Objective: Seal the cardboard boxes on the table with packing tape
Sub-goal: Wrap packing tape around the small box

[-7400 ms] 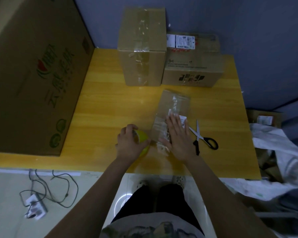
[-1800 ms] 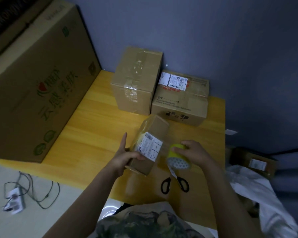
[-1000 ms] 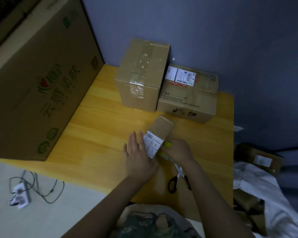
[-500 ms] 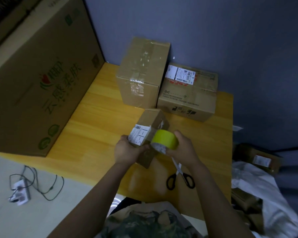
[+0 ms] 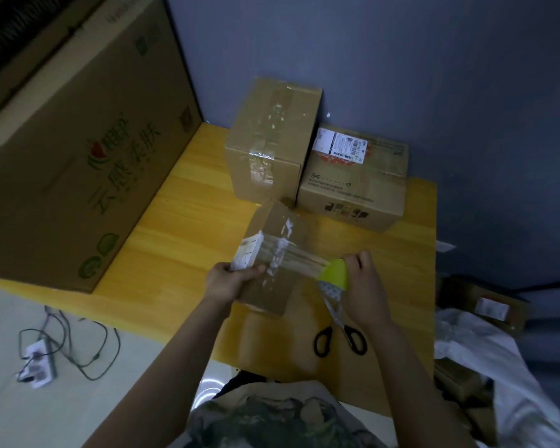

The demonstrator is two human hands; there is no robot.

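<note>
So you've got the small cardboard box [image 5: 274, 253] gripped in your left hand [image 5: 230, 282], fingers curled around its near-left edge right by the white label, with the box tilted and its near end resting on the yellow wooden table [image 5: 181, 234]. Your right hand [image 5: 362, 286] is closed around the yellow-green tape roll [image 5: 333, 274] just to the right of the box, and a clear strip of tape [image 5: 299, 258] runs taut from the roll across the top of the box. Scissors [image 5: 340, 331] with black handles lie on the table near you, just below the roll, partly hidden by your right wrist.

Two more boxes sit at the far side against the blue wall: a taller taped box [image 5: 272, 140] on the left, and a lower box with a shipping label [image 5: 353, 179] touching its right side. A huge printed carton [image 5: 72, 150] takes up the left side of the table.
</note>
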